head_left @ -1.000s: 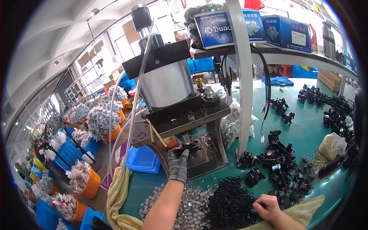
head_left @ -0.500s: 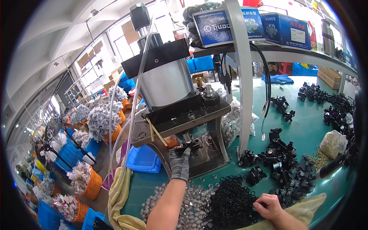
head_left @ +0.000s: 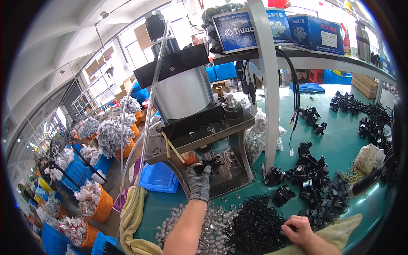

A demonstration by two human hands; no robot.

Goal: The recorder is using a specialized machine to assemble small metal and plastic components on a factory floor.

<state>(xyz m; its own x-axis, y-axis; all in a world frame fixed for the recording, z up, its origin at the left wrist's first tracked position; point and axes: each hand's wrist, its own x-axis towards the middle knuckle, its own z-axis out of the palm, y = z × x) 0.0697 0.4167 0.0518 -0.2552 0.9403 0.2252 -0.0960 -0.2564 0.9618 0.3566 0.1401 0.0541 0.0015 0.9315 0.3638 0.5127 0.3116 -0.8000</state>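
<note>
My left hand (head_left: 199, 183), in a grey knit glove, reaches under the press. Its fingers are closed on a black moulded part (head_left: 216, 161) at the metal base plate (head_left: 221, 176). The press ram (head_left: 208, 156) stands directly over that part; whether they touch is hard to see. My right hand (head_left: 298, 229) is bare and curled, close to the right edge of a pile of black rubber rings (head_left: 257, 223). Anything inside its fingers is hidden. Beside the rings lie many small clear round pieces (head_left: 212, 219).
Black moulded parts (head_left: 310, 170) lie heaped on the green table (head_left: 242, 204), right of a white post (head_left: 270, 93). A blue tray (head_left: 159, 178) sits left of the press. A bag of small brass-coloured pieces (head_left: 369, 159) stands at right. Clear hoses (head_left: 148, 127) hang down the press's left side.
The press ram appears slightly lower over the black moulded part. Both my hands keep nearly the same place and pose.
</note>
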